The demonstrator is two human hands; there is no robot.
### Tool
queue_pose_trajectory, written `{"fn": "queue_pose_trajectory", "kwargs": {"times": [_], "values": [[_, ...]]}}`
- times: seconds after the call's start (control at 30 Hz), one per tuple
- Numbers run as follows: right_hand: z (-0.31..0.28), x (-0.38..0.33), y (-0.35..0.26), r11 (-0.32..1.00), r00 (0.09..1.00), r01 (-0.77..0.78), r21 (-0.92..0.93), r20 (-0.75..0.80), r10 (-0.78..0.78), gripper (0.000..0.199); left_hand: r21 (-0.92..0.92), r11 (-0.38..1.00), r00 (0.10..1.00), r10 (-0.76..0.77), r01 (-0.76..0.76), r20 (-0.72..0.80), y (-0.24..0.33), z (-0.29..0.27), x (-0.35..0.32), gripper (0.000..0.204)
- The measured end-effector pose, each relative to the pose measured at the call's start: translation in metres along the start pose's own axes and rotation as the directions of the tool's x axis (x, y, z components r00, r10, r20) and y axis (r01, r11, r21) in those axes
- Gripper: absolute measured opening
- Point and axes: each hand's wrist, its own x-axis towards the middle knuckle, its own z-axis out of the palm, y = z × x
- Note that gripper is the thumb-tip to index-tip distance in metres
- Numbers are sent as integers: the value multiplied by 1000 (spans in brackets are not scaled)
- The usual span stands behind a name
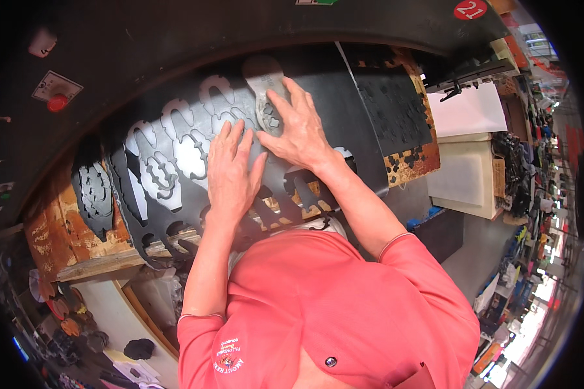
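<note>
A grey, shoe-sole-shaped cutting die [264,76] lies on a black sheet [344,97] near the top middle. My right hand [298,129] holds it from its right side, fingertips on its edge and thumb at its lower end. Palm down, my left hand [230,172] rests on the sheet left of the die, fingers stretched out and holding nothing. Around and left of that hand, the sheet has several sole-shaped and arched cutouts [191,155], with white showing through. More openings [276,204] run along the sheet's near edge, partly hidden by my forearms.
A dark machine beam [194,39] spans above the work area, with a red button [57,102] at its left. Black offcuts [94,194] lie on the worn board at left. Another black cut sheet [396,104] lies at right, beside a white-topped stand [464,168].
</note>
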Motion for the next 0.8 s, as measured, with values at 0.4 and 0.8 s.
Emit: {"fn": "queue_pose_trajectory", "kwargs": {"times": [0.4, 0.8], "values": [[-50, 4, 40, 191, 851, -438, 878, 338, 401, 75, -191, 981, 997, -38, 25, -64, 16, -7, 28, 45], [-50, 4, 37, 63, 821, -390, 919, 316, 475, 68, -688, 524, 863, -251, 502, 439, 42, 26, 64, 32]]}}
